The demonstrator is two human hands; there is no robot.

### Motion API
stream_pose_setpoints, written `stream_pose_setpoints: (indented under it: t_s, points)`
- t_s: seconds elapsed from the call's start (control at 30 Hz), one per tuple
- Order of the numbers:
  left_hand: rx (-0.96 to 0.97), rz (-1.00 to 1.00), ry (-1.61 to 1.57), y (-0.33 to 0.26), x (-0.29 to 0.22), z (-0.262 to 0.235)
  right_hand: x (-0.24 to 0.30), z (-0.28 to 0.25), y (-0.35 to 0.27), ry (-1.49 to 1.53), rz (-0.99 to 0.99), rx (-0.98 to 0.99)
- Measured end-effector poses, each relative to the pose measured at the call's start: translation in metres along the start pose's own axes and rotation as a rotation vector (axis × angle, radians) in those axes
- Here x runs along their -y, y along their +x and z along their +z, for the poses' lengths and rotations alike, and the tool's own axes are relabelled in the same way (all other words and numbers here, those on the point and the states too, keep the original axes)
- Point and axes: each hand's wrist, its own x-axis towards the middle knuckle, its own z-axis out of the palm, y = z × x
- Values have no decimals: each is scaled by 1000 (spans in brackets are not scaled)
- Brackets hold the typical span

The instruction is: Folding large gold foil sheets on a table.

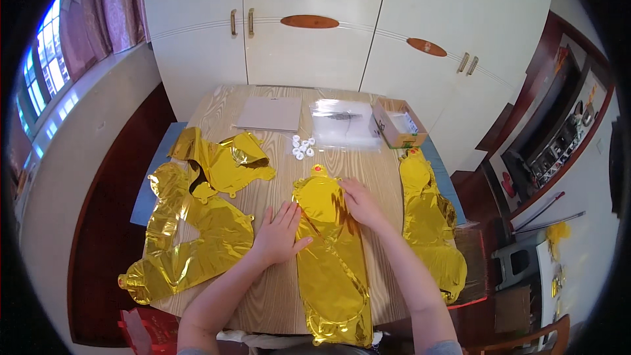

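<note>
A flat gold foil balloon, partly folded lengthwise, lies in front of me and hangs over the table's near edge. My left hand rests flat along its left side, fingers stretched out and thumb apart. At its upper right edge, my right hand touches the foil with fingertips bent over the border; whether they pinch it is hard to make out. More gold foil balloons lie around: one crumpled at the far left, a large one nearer on the left, and another along the right edge.
Beyond the balloon sit several small white rings or rolls. Farther back are a pale flat board, clear plastic bags and an open cardboard box. White cabinets stand behind the wooden table. A red bag is at lower left.
</note>
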Motion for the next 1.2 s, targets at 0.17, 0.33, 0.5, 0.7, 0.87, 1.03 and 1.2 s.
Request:
stream_pose_setpoints:
  t_s: [0.17,0.33,0.5,0.7,0.87,1.03,1.2]
  points:
    - [12,-1,-18,-1,0,-1,17,-2,5,-329,-238,212]
    - [18,4,-28,1,-2,-3,8,6,-2,-310,-196,269]
    - [20,4,-12,0,-1,-3,6,-1,-6,-265,-191,192]
    - [-15,11,-2,-1,1,2,36,-35,-62,-147,-24,88]
    - [-28,36,-7,0,-2,-3,51,-22,-133,-210,-77,129]
    - [-17,37,18,0,-3,-5,43,-8,-141,-333,-218,135]
    - [-6,38,18,2,-5,-5,44,-7,-141,-323,-211,129]
